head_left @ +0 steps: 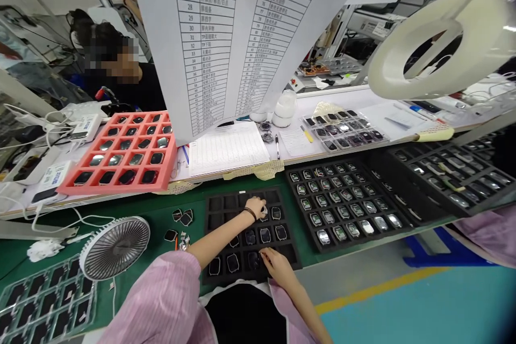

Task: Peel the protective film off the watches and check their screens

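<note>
- Factory workroom, one: a green-topped tabletop [44, 244] runs across the view, with a white shelf [322, 99] behind it; its far ends are cut off.
- Co-worker [108, 59], one: seated beyond the shelf, partly hidden by hanging paper.
- Printed chart [201, 37], one: hangs in two numbered columns; its small text is hard to read.
- Ring lamp [439, 43], one: white, at upper right, cut off by the frame edge.
- Black foam trays, three: two at right, the nearer [346, 204] and farther [447, 177] holding many shiny pieces, too many to count; the third, a work tray [215, 215], sits directly before the person.
- Red foam tray [121, 153], one: on the shelf, loaded with dark pieces, its top corner behind the chart.
- Transparent trays, two: one on the shelf [342, 129], one at lower left [44, 301], cut off.
- Desk fan [115, 247], one: white, tilted, on the tabletop.
- Loose dark pieces [179, 226], about five: beside the work tray, overlapping.
- Watch bodies [265, 235], about nine visible: in the work tray's cells; some are hidden by the hands.
- Left hand [253, 207], one: fingers curled around a small shiny piece [264, 210], mostly hidden, at the work tray's far side.
- Right hand [274, 267], one: fingertips [263, 254] on a dark watch body [253, 260] in the work tray; whether they grip it cannot be told.
</note>
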The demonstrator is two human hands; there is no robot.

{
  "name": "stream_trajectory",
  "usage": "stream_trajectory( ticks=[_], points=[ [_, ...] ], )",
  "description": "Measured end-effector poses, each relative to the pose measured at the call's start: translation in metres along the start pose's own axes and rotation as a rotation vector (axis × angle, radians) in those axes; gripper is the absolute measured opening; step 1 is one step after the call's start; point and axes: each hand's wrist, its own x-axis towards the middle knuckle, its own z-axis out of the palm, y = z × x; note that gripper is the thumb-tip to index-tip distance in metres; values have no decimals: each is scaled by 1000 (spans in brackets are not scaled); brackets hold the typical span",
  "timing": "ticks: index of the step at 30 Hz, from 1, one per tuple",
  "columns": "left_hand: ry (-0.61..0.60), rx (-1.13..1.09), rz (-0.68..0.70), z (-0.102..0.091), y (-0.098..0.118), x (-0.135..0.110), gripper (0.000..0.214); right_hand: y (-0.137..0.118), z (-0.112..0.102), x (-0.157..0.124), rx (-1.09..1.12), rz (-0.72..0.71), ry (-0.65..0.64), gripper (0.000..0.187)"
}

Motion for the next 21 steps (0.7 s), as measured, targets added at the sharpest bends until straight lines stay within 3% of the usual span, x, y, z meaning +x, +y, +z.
stream_trajectory(
  ticks=[3,6,9,12,15,17,19,21],
  points=[
    [-26,-11,-32,4,27,13,31,1,-1,-4,0,19,19,27],
    [-33,-11,-69,13,40,15,34,3,-2,-10,49,49,52,28],
    [-16,-14,-81,17,36,8,34,6,-1,-15,114,79,85,28],
    [13,-42,-52,7,24,-3,33,11,-2,-11,235,108,159,26],
    [79,-90,-25,-11,15,-22,34,13,-10,4,528,228,338,32],
    [139,-131,-13,-21,14,-42,46,7,-20,17,778,323,429,43],
    [185,-175,-6,-25,15,-67,61,-5,-29,30,1001,359,375,52],
    [208,-219,-21,-22,16,-94,65,-22,-31,42,1131,339,177,52]
  ],
)
